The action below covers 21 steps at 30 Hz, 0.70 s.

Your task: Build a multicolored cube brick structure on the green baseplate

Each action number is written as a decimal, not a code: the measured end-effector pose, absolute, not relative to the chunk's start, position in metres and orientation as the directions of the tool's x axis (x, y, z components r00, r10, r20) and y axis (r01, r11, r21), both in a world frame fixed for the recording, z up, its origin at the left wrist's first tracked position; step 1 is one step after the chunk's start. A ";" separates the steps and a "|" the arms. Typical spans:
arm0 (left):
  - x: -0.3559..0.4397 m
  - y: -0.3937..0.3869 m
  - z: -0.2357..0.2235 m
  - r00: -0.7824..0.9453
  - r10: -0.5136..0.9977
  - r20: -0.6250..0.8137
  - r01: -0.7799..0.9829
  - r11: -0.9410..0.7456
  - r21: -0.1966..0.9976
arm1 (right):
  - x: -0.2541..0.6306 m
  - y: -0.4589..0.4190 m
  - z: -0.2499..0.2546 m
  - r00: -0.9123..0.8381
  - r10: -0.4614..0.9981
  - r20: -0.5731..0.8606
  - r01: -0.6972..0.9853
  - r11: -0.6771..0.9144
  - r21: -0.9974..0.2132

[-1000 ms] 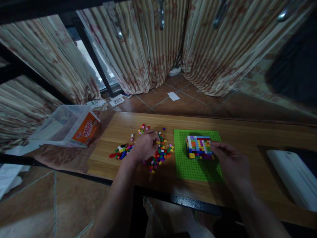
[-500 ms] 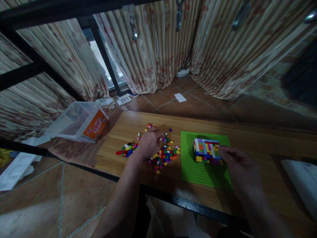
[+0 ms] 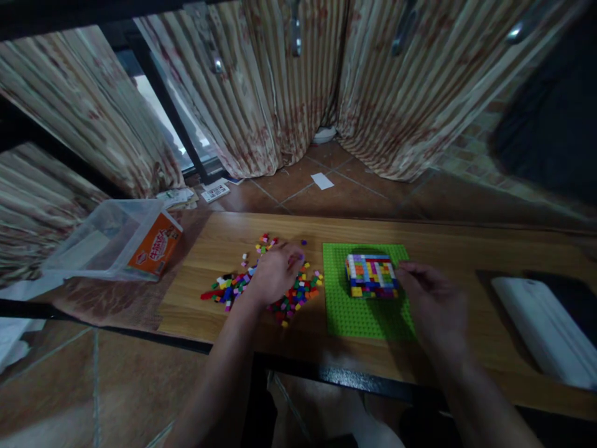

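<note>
While my left hand (image 3: 275, 274) curls over the small, hard-edged loose bricks (image 3: 296, 300), its fingers bent inward, I cannot tell whether its tips have hold of one. My right hand (image 3: 437, 305) brings thumb and forefinger close together just beside the right end of a boxy, many-coloured brick build (image 3: 373, 275); whether they pinch anything is unclear to me. The build sits on a green studded board (image 3: 347, 320), flat on the smooth, wood-grained table (image 3: 466, 249). Left of the bricks stands a see-through box (image 3: 112, 242).
</note>
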<state>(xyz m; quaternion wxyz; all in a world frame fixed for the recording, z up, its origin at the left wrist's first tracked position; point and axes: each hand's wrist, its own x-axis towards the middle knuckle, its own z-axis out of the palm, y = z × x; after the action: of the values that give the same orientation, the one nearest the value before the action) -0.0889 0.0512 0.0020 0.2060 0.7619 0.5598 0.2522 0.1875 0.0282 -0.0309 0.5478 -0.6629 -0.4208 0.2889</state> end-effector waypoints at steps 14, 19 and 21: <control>-0.021 0.025 -0.003 0.601 0.794 -0.086 -0.175 0.236 0.956 | 0.173 0.001 -0.009 -0.276 0.861 0.427 0.444 0.508 -0.738; -0.018 0.026 -0.006 0.581 0.807 -0.106 -0.237 0.292 0.927 | 0.176 0.003 -0.010 -0.257 0.871 0.418 0.423 0.491 -0.762; -0.016 0.026 -0.007 0.576 0.810 -0.110 -0.261 0.309 0.914 | 0.174 0.004 -0.011 -0.233 0.886 0.400 0.424 0.463 -0.779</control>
<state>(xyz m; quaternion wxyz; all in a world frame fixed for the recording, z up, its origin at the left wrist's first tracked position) -0.0158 0.0259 -0.0067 0.7541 0.4682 0.2934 0.3551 0.1745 0.0037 -0.0105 0.4318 -0.4438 -0.7382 0.2677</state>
